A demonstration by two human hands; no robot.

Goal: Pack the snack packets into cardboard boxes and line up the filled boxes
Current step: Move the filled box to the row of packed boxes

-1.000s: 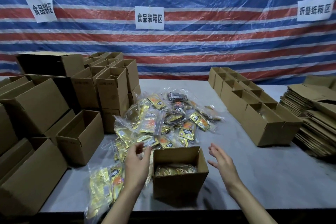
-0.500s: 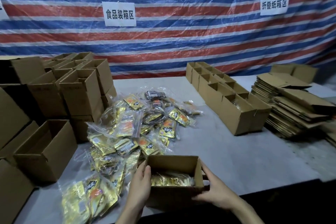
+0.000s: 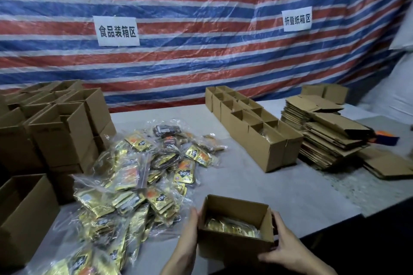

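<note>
A small open cardboard box (image 3: 232, 243) is near the front edge of the gray worktop (image 3: 268, 190), held between two hands. Gold snack packets (image 3: 232, 226) lie inside it. The left hand (image 3: 187, 239) presses flat on the box's left side, fingers straight and close together. The right hand (image 3: 288, 243) grips the right side, fingers curled round the near corner. A big pile of packets (image 3: 143, 174) lies just left of the box. A row of boxes (image 3: 257, 138) stands farther back on the right, beside flat cardboard (image 3: 330, 138).

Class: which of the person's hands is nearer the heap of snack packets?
Left. The left hand presses the left side of the box, right beside the heap of snack packets; the right hand grips its right side, farther away.
</note>
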